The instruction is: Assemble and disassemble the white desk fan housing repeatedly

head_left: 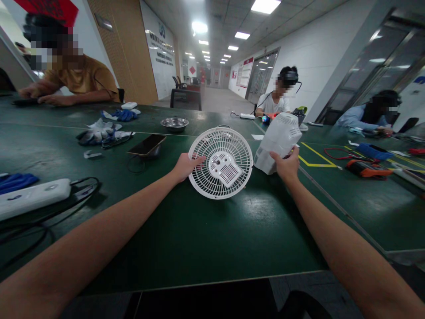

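My left hand [186,167] grips the left rim of a round white fan grille [221,163], thumb over its bars. The grille stands tilted up on the green table, and a white hub with vent slots and screw holes shows at its centre. To the right, my right hand [288,166] is closed around the lower part of a white plastic fan housing [278,141], which leans upright with vent slots near its top. The housing's left side comes close to the grille's right rim; whether they touch I cannot tell.
A metal bowl [174,124] sits behind the grille. On the left are a phone [148,145], gloves [101,132], a power strip [35,198] and cables. An orange multimeter [368,169] and a blue case [375,151] lie right. Several people sit around the table [212,248].
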`<state>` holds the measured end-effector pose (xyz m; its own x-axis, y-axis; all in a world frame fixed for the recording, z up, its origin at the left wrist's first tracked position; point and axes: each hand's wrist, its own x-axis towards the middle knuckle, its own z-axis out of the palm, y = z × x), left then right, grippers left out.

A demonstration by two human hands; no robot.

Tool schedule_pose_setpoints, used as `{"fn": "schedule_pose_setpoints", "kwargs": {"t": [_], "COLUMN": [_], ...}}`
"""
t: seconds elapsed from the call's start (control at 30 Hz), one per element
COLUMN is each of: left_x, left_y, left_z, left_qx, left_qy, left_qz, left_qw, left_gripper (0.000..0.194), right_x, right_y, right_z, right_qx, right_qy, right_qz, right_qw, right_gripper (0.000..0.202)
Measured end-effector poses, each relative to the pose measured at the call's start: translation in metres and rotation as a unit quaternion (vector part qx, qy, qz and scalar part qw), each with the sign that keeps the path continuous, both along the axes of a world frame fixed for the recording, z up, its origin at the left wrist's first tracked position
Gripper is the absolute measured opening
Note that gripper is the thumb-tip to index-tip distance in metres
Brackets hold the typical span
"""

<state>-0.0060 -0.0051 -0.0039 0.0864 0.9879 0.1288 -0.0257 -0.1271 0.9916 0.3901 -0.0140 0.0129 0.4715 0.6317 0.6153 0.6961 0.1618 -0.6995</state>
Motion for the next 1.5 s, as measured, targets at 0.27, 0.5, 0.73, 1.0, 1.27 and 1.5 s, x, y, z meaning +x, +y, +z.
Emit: {"fn": "schedule_pose_setpoints", "kwargs": {"t": [0.27, 0.5, 0.73, 1.0, 1.27, 1.5], "left_x": [-0.001, 0.001, 0.001, 0.003, 0.002, 0.001], "left_y": [-0.001, -0.005, -0.004, -0.005, -0.003, -0.005], "left_z": [0.0, 0.006, 0.005, 0.005, 0.003, 0.005], "left_qx": [0.001, -0.017, -0.009, -0.012, -0.012, -0.01], "left_qy": [0.003, -0.006, -0.011, -0.022, -0.015, -0.007], "left_qz": [-0.009, 0.005, -0.004, 0.009, 0.005, -0.001], "left_qw": [1.0, 1.0, 1.0, 1.0, 1.0, 1.0], "left_gripper": [0.019, 0.019, 0.018, 0.014, 0.014, 0.017], "right_x": [0.007, 0.008, 0.011, 0.013, 0.025, 0.021], "right_y": [0.001, 0.004, 0.008, 0.01, 0.012, 0.008], "right_z": [0.001, -0.004, -0.009, -0.012, -0.01, 0.0], "right_qx": [-0.007, -0.003, -0.018, -0.017, 0.018, 0.072], "right_qy": [-0.019, -0.024, -0.004, 0.023, 0.021, -0.003], "right_qz": [0.015, 0.018, 0.039, 0.05, 0.059, 0.053], "right_qw": [1.0, 1.0, 0.999, 0.998, 0.998, 0.996], "right_gripper": [0.08, 0.08, 0.079, 0.079, 0.074, 0.087]}}
